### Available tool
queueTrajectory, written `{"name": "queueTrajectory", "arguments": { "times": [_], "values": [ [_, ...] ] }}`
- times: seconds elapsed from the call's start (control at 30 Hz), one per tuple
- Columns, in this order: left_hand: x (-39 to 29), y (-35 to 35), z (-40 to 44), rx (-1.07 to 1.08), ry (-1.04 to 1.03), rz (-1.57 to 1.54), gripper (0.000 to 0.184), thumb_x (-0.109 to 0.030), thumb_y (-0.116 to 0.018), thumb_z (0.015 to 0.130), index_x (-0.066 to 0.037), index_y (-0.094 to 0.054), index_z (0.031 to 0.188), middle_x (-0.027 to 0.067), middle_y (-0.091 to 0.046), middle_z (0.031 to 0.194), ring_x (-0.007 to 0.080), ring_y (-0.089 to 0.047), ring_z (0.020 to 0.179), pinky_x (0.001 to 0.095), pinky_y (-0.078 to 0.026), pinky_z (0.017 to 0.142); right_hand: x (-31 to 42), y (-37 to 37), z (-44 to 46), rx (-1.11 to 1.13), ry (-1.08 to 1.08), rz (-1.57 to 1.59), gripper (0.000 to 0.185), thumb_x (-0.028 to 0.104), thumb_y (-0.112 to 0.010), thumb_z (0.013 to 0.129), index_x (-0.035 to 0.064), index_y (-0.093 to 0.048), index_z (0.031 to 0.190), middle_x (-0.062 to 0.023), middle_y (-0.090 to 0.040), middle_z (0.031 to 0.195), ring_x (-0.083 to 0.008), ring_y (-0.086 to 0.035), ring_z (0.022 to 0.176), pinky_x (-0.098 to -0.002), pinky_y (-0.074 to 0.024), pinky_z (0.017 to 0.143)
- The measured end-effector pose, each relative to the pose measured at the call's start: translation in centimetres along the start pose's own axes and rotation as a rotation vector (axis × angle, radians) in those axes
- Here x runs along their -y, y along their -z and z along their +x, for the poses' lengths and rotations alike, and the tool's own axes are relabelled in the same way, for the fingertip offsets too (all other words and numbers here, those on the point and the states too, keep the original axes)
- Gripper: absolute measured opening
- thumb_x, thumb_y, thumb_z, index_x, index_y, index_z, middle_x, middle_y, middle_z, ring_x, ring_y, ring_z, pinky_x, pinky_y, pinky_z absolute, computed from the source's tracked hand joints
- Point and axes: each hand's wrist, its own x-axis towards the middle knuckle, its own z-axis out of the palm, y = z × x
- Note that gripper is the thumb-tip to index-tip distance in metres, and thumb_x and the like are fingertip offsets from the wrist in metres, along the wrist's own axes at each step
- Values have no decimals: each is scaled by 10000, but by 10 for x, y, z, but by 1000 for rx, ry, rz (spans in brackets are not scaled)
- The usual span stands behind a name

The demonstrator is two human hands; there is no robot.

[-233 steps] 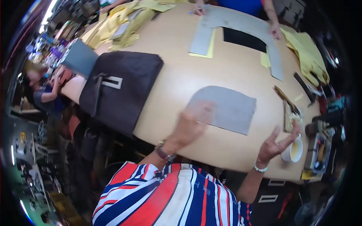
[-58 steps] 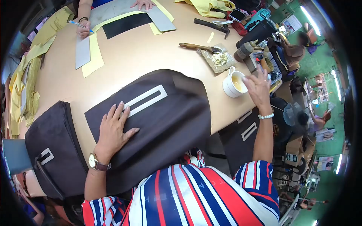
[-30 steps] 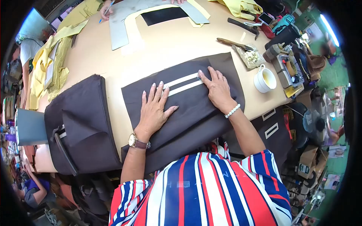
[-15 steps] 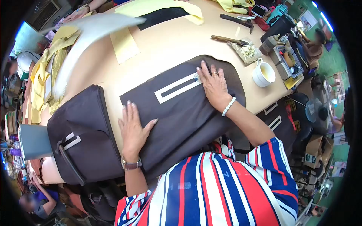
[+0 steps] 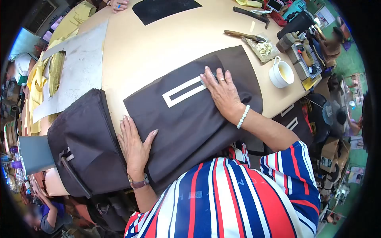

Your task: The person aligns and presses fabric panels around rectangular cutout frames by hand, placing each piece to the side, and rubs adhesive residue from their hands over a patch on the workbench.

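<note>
My left hand [image 5: 135, 147], with a watch at the wrist, lies flat with fingers spread at the left edge of a dark brown fabric piece [image 5: 190, 123]. My right hand [image 5: 223, 92], with a bead bracelet, rests flat on the same fabric, its fingertips at the right end of a cream rectangular frame [image 5: 183, 92]. Something small and shiny shows beside those fingertips, too hidden to make out. Left of my left hand is a folded dark stack [image 5: 91, 135] with a dark strap [image 5: 75, 177] on it.
A white cup [image 5: 281, 73] stands at the right, near a brush [image 5: 244, 35] on a packet [image 5: 262, 49], a hammer [image 5: 252, 15] and a tool tray [image 5: 303, 61]. A grey sheet [image 5: 85, 55] overlaps yellow fabric [image 5: 39, 79] at the left. Another person's hand [image 5: 119, 5] is at the far edge.
The grey sheet has swung down to the left and now lies flat near the dark stack. The yellow pieces beside the black piece are gone. My hands have shifted only slightly on the brown fabric.
</note>
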Motion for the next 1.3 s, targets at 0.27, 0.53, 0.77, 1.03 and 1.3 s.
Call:
{"name": "queueTrajectory", "arguments": {
  "times": [0.27, 0.53, 0.77, 1.03, 1.3],
  "values": [
    [-1, 1, 0, -5, 10, -6, 844, -485, -584, 805, 55, -256, 1365, 201, -215, 1449, 333, -176, 1353, 495, -177, 1073, 39, 21, 9, -67, 60, 158, 560, 218, -436, 866, 71, -300, 1389, -136, -254, 1408, -346, -336, 1232, -468, -236, 1028],
    [-16, 13, -28, -96, 47, 34, 683, -360, -648, 792, 89, -422, 1255, 258, -375, 1343, 368, -356, 1257, 380, -302, 1029, 62, 41, 21, -112, 167, 214, 562, 221, -426, 875, 90, -278, 1401, -129, -252, 1422, -352, -310, 1249, -496, -200, 1038],
    [-31, 22, -72, -188, 211, -93, 470, -250, -712, 743, 48, -564, 1075, 188, -547, 1083, 323, -534, 991, 370, -425, 845, 46, 32, 23, -152, 343, 474, 580, 169, -444, 861, 194, -265, 1412, -119, -235, 1444, -361, -264, 1289, -519, -176, 1059],
    [-44, 10, -68, -295, 355, -186, 297, -182, -749, 696, 20, -580, 834, 140, -582, 763, 280, -578, 689, 357, -457, 642, -3, 20, 30, 16, 594, 1150, 581, -76, -422, 731, 206, -560, 1221, -182, -187, 1463, -417, -133, 1348, -559, -94, 1071],
    [-50, 12, -61, -287, 400, -293, 272, -163, -751, 692, 18, -601, 829, 112, -567, 695, 222, -541, 607, 325, -445, 595, -47, 8, -47, -363, -143, 1137, 451, -89, -460, 700, 74, -646, 1077, -232, -442, 1265, -377, -387, 1207, -412, -287, 1021]
  ]
}}
